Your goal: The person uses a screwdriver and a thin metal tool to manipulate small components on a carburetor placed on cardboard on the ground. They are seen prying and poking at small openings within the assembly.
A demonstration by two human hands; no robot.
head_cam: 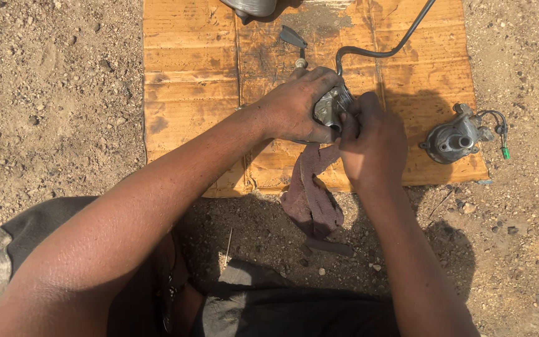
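An outdoor repair spot is showing: cardboard [194, 68] is lying on stony dirt [51, 93], carrying greasy metal engine parts [455, 140].

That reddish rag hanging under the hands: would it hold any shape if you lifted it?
Probably not. The rag droops in soft folds from the hands, so it looks floppy. It seems thin and light, likely to sag or flutter. Its dull, grimy cloth looks unlikely to slip from fingers.

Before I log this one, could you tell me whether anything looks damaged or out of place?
The cardboard sheet is creased and oil-stained. A dirty rag trails off it onto the dirt, below the metal part both hands hold.
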